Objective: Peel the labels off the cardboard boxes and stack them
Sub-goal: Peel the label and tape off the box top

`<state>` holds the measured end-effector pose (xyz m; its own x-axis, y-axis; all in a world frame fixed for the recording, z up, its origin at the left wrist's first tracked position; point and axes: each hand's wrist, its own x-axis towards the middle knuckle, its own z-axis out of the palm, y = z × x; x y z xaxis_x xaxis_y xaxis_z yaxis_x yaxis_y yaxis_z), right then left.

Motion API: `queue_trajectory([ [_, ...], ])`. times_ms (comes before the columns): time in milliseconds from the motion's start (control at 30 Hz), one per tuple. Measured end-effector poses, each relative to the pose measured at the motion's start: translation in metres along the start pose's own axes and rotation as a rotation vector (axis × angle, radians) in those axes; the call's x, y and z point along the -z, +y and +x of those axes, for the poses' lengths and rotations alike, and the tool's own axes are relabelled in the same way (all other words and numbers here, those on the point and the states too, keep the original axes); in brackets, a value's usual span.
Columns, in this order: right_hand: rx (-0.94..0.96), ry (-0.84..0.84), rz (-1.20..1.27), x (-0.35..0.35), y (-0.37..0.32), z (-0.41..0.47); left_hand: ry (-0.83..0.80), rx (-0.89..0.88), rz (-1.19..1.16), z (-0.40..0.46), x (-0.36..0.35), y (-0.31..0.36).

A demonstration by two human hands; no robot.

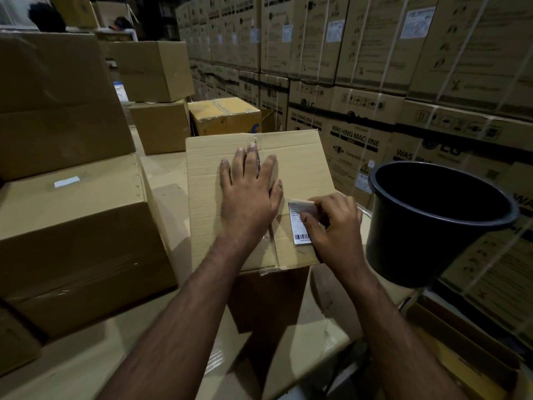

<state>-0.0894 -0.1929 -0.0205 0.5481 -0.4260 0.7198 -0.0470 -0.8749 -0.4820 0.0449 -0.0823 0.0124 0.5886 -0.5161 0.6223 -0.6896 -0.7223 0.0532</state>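
Left hand (247, 192) flat, fingers straight, pressing down on top of the cardboard box (207, 197) at frame centre. Right hand (331, 223) at about 3 o'clock of the left, thumb and fingers pinching the lifted top edge of the white label (300, 226); top strip already curled up, barcode end at 6 o'clock still stuck down. Label sits on the box top's right side, near the 3 o'clock edge, just right of the taped seam. Black bucket (432, 223) at 3 o'clock of the box, likely for the peeled labels. To do it well: keep the left palm weighting the box, pull low and slow toward 6 o'clock so the paper doesn't tear. Risk: label splitting, or ripping the cardboard's top ply. Bigger box (72, 226) at 9 o'clock bears a small white sticker (67, 181).
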Motion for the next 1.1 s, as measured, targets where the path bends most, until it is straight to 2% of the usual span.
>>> queue_trajectory([
  [167, 0.05, 0.041, 0.042, 0.002, 0.0, 0.0, -0.002, 0.001, -0.007, 0.003, -0.001, -0.001],
  [300, 0.137, 0.021, 0.229, 0.009, -0.003, -0.009, -0.02, 0.008, -0.009, 0.007, -0.004, -0.003],
  [433, 0.05, -0.07, 0.424, 0.009, -0.003, -0.02, -0.004, 0.014, 0.0, 0.012, -0.007, -0.004],
  [767, 0.109, -0.14, 0.562, 0.015, 0.004, -0.035, -0.023, 0.02, -0.022, 0.016, -0.007, -0.005],
  [1100, 0.153, -0.043, 0.515, 0.012, -0.002, -0.044, -0.021, 0.014, -0.017, 0.018, -0.009, -0.007],
])
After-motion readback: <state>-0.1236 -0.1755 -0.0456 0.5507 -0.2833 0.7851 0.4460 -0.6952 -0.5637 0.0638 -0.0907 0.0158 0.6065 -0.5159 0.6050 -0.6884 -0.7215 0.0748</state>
